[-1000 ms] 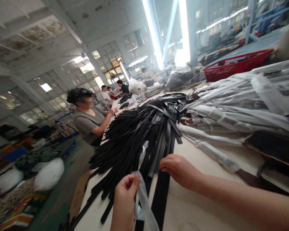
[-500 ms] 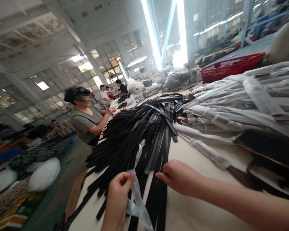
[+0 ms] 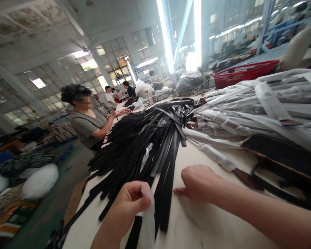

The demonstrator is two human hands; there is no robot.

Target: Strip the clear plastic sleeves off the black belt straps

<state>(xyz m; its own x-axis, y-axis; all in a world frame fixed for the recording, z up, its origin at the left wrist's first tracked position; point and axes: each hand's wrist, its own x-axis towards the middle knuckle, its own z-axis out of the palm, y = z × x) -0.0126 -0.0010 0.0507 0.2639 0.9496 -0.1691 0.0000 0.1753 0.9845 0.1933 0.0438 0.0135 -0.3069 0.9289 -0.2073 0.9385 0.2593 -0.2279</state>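
- Clearly, the left hand (image 3: pixel 126 204) has its fingers (image 3: pixel 144 203) pinched closed on a translucent, whitish plastic strip (image 3: pixel 148 224), which hangs down to the bottom of the view.
- The right hand (image 3: pixel 200 181) is over the pale, flat worktop (image 3: pixel 197 223), fingers (image 3: pixel 180 191) curled inward; whether they grip anything, I cannot tell.
- Long, flat black straps (image 3: pixel 129 145) lie heaped beyond the left hand.
- White-wrapped straps (image 3: pixel 230 119) are piled to their right, near a red plastic basket (image 3: pixel 245 76).
- Across the worktop stands a person in grey (image 3: pixel 86 122).
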